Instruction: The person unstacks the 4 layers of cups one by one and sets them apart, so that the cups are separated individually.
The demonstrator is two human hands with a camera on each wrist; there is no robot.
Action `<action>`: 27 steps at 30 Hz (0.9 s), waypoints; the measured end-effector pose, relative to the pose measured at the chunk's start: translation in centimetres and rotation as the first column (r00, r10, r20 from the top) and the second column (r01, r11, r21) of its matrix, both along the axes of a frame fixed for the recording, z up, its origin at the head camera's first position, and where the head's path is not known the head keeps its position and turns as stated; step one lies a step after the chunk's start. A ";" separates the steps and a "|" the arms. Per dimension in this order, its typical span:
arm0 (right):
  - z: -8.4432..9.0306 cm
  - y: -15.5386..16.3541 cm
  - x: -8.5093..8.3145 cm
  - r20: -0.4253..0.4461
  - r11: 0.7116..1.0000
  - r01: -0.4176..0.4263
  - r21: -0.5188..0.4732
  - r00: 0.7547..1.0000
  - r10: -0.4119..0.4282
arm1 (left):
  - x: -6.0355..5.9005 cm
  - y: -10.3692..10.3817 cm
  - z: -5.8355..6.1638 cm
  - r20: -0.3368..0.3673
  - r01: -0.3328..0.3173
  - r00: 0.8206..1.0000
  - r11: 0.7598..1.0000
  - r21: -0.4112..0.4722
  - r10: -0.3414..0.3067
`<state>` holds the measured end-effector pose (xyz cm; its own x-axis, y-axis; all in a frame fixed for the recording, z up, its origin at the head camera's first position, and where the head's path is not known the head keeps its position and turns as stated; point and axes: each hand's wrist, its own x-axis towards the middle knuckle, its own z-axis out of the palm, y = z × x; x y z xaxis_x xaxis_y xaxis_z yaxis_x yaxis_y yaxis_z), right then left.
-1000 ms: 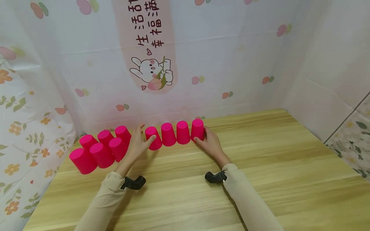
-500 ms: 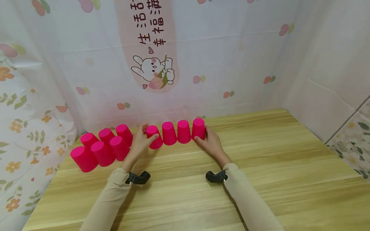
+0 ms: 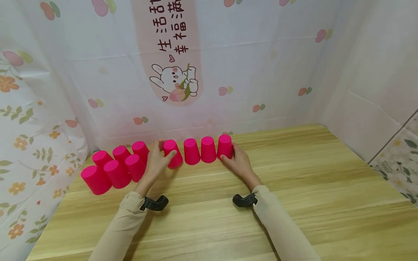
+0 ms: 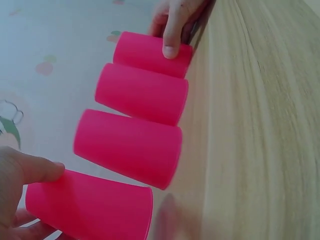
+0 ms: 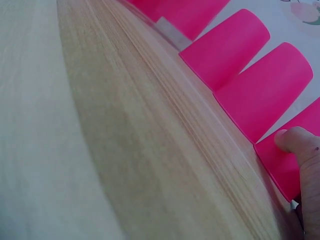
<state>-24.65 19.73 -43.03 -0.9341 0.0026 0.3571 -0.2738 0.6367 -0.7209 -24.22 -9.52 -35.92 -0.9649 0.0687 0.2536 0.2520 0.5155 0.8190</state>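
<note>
Cups: four pink upturned cups [image 4: 137, 95] in a row on the desk [image 4: 250, 125].
Left hand [image 4: 17, 185]: thumb on nearest cup [image 4: 90, 205].
Right hand [image 4: 175, 20]: thumb on farthest cup [image 4: 150, 52].

Long beige sleeves [image 3: 281, 228] reach both wrists, each wearing what looks like a black camera mount [image 3: 243, 200]; hands bare.

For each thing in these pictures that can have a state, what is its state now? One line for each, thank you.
Left hand: grips the left end cup of the row.
Right hand: holds the right end cup, thumb on its front.
Left end cup: upside down, tilted to the left.
Two middle cups: upside down, upright, untouched.
Right end cup: upside down, on the table.
Group of six cups: upside down, close together, untouched.
</note>
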 end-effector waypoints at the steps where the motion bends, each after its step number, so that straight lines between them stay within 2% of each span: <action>1: 0.0 0.0 0.0 -0.002 1.000 0.001 0.001 1.000 -0.001 | 0.2 0.0 0.2 -0.014 0.006 1.000 1.000 -0.005 -0.006; 5: 0.0 0.1 0.0 -0.013 1.000 0.005 0.009 1.000 -0.005 | 1.1 -0.3 1.3 -0.101 0.026 0.994 0.999 -0.046 -0.031; 11: 0.0 0.1 -0.1 -0.010 1.000 0.002 0.011 1.000 -0.002 | 2.8 -1.2 2.7 -0.256 0.003 0.966 0.993 -0.121 -0.034; 19: 0.0 0.0 0.1 -0.012 1.000 -0.007 0.004 1.000 0.007 | 5.4 -3.5 3.8 -0.352 -0.034 0.936 0.986 -0.165 -0.026; 22: 0.0 0.0 0.1 -0.003 1.000 -0.009 0.001 1.000 0.009 | 6.3 -4.7 4.0 -0.386 -0.071 0.923 0.981 -0.178 -0.003; 27: 0.1 0.0 0.1 -0.006 1.000 -0.007 -0.003 1.000 0.007 | 7.6 -6.9 4.1 -0.445 -0.123 0.894 0.984 -0.128 0.053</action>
